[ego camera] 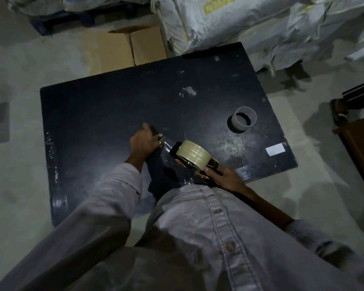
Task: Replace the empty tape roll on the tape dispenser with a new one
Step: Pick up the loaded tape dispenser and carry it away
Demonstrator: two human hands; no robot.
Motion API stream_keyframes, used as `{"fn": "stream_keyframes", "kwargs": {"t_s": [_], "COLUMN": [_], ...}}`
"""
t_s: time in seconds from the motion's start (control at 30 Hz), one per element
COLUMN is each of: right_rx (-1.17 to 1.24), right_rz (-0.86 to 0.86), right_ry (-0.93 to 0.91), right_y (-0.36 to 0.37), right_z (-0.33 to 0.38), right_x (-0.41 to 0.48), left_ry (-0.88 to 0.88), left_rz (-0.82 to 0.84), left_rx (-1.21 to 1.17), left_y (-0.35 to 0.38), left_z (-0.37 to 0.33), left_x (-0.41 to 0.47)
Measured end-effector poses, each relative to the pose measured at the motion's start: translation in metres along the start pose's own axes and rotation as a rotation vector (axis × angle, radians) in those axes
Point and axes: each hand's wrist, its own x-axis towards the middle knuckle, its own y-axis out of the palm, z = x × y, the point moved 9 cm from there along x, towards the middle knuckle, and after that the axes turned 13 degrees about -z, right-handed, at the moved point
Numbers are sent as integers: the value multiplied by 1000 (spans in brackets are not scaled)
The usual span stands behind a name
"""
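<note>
A full roll of clear tape sits mounted on the black and orange tape dispenser above the near edge of the black table. My right hand grips the dispenser's handle. My left hand pinches the free end of the tape, drawn out to the left of the roll. The empty grey cardboard core lies on its side on the table, to the right and farther away.
A white label lies near the table's right edge. An open cardboard box stands on the floor behind the table, with large white sacks at the back right. Dark wooden furniture is at the right edge.
</note>
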Motion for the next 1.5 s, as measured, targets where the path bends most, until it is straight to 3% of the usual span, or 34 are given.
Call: {"fn": "stream_keyframes", "kwargs": {"t_s": [0.1,0.2,0.27,0.33,0.5,0.8,1.0,1.1,1.3,1.5], "right_rx": [51,65,47,17,-31,7,128,179,54,-7], "right_rz": [22,31,46,59,48,60,-9,2,18,-52], "right_ry": [-27,-25,-43,-82,-149,-110,-62,-31,-129,-151], "right_y": [1,3,5,4,3,5,-16,-20,-40,-87], "right_z": [4,2,1,2,2,-7,-79,-92,-71,-129], "right_x": [-2,0,1,0,-1,-5,-11,-19,-25,-58], "left_ry": [-137,199,497,597,581,535,405,397,497,483], "left_rz": [-113,-214,-167,-75,-34,8,37,49,21,27], "left_rx": [-108,-188,-286,-357,-328,-32,15,27,78,147], "left_y": [-16,-23,-12,4,27,33,39,42,62,87], "left_z": [17,-9,-34,-43,-29,-33,-45,-56,-82,-112], "left_x": [-5,-31,-64,-93,-108,-100,-109,-128,-184,-241]}}
